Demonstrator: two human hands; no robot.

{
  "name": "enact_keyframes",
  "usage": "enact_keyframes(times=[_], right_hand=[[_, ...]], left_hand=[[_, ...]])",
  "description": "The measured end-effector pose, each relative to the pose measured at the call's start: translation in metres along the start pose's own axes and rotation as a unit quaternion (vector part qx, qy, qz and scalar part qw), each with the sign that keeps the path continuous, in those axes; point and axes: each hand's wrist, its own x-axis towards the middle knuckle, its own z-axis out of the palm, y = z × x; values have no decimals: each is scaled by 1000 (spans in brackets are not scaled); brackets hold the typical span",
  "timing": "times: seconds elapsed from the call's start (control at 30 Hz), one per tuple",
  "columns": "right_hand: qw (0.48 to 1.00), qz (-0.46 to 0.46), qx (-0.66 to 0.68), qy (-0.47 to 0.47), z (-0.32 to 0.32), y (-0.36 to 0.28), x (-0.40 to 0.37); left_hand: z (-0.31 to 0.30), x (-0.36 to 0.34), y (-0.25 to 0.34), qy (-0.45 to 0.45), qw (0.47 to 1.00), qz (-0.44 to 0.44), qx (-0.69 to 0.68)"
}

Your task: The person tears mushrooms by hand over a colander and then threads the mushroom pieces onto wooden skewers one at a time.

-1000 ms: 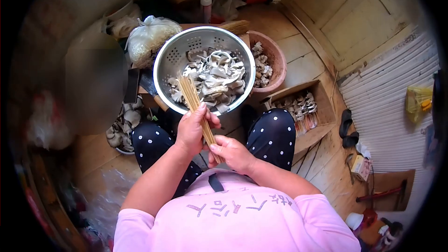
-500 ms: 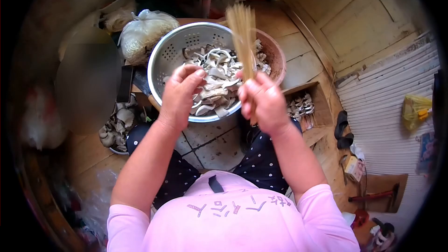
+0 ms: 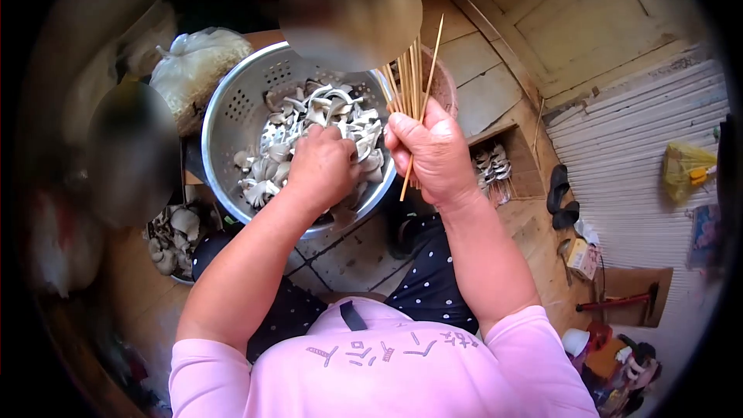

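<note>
My right hand point(image 3: 435, 153) is closed round a bundle of thin wooden skewers point(image 3: 410, 81) whose ends fan out above the fist; one stick leans apart from the rest. My left hand point(image 3: 323, 166) reaches down into the metal colander point(image 3: 224, 120), its fingers bent among the sliced mushrooms point(image 3: 321, 104). What those fingers hold, if anything, is hidden beneath them. The colander stands in front of my knees, with mushroom pieces spread over its bottom.
Left of the colander are a tied plastic bag point(image 3: 197, 66) and a bowl of mushrooms point(image 3: 174, 240). A reddish basin point(image 3: 445, 89) stands behind the skewers. At the right are a cardboard box point(image 3: 526, 162) with skewered mushrooms, black slippers point(image 3: 561, 193) and a red-handled tool point(image 3: 619, 302).
My left hand has gone down from above the colander into the mushrooms. The skewers in my right hand have fanned out, and the colander appears further left in the view.
</note>
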Motion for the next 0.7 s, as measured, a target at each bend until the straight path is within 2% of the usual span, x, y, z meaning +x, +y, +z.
enact_keyframes(times=[0.07,0.1,0.13,0.17,0.2,0.23,0.27,0.37,0.4,0.47,0.5,0.6,0.67,0.7], right_hand=[[1000,6,-23,-4,1,-5,-1],[1000,19,-17,-2,0,-6,-2],[1000,15,-16,-1,-1,-7,-5],[998,40,-40,-15,-1,-7,-8],[995,64,-63,-31,-1,-8,-12],[989,92,-102,-60,-3,-11,-15],[986,104,-114,-69,-3,-8,-18],[983,111,-113,-93,-6,-3,-20],[979,110,-134,-107,-7,-1,-19],[974,109,-154,-127,-9,5,-18],[971,108,-169,-131,-11,8,-18],[968,102,-185,-137,-7,10,-20],[971,65,-189,-130,-5,12,-22],[973,72,-176,-132,-3,11,-22]], left_hand=[[-1,3,-1,-23,999,-18,-41],[-3,6,-5,1,995,-22,-101],[-12,10,-7,-3,981,-71,-183],[-16,14,-12,0,934,-136,-330],[-23,17,-15,4,861,-199,-469],[-35,19,-21,14,802,-192,-566],[-44,17,-20,40,716,-238,-655],[-52,5,-38,75,597,-194,-775],[-55,1,-38,81,598,-193,-773],[-60,-7,-37,142,547,-189,-803],[-63,-10,-38,155,539,-206,-802],[-64,-19,-49,161,515,-174,-824],[-65,-24,-52,162,512,-180,-824],[-65,-25,-53,168,527,-182,-813]])
